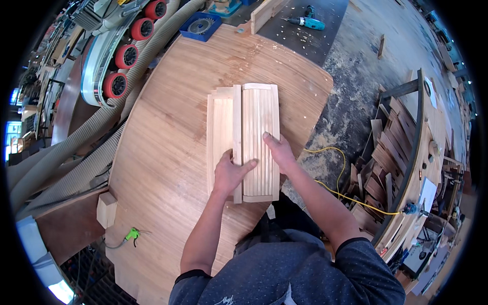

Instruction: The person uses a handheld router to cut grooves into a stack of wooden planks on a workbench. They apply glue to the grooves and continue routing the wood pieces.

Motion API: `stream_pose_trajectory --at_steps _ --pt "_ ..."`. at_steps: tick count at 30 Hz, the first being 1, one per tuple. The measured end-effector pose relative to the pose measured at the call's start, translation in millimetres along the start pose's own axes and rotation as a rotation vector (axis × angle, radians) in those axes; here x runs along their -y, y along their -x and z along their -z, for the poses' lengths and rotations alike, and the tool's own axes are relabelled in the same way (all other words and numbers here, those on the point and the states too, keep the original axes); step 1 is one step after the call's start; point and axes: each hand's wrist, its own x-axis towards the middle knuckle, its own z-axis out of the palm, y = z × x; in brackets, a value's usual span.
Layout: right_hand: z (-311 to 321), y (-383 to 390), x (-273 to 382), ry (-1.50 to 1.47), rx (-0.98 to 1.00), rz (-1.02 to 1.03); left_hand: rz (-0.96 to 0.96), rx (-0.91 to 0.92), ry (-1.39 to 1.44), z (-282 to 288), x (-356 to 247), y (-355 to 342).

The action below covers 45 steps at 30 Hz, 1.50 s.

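Hands (280, 153) on panel (258, 119), long axis forward

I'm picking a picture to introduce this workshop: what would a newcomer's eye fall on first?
Probably the pale fluted wooden piece near the centre, with the left hand and right hand on it. Next, likely the four red wheels at upper left, beside thick ribbed hoses. Then the teal drill on the dark surface at the top.
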Motion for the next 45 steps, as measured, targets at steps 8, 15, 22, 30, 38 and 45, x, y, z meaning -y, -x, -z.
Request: stream_pose_trajectory --at_steps 8,15,22,30,38,45 --pt "22.7 12.1 25.8 0.058 -0.002 0.073 0.025 0.031 0.291 -2.8 19.0 -4.5" --pt "73.6 42.1 105.7 -0.025 0.060 0.117 -0.019 -0.026 0.286 -27.9 18.5 -3.8" --pt "-4.3 59.8 112.6 -0.037 0.193 0.137 0.073 -0.061 0.867 37.3 -8.8 45.0" --pt "-126.3 34.8 55.3 0.308 0.302 0.197 0.044 0.032 0.809 84.6 27.6 29.4" --pt "-141.5 26.6 77.8 0.951 0.297 0.175 0.062 0.155 0.976 88.9 86.7 -11.6" --pt "-98.3 32.8 67.5 1.038 0.011 0.625 0.001 0.126 1.014 78.5 103.9 -19.9"
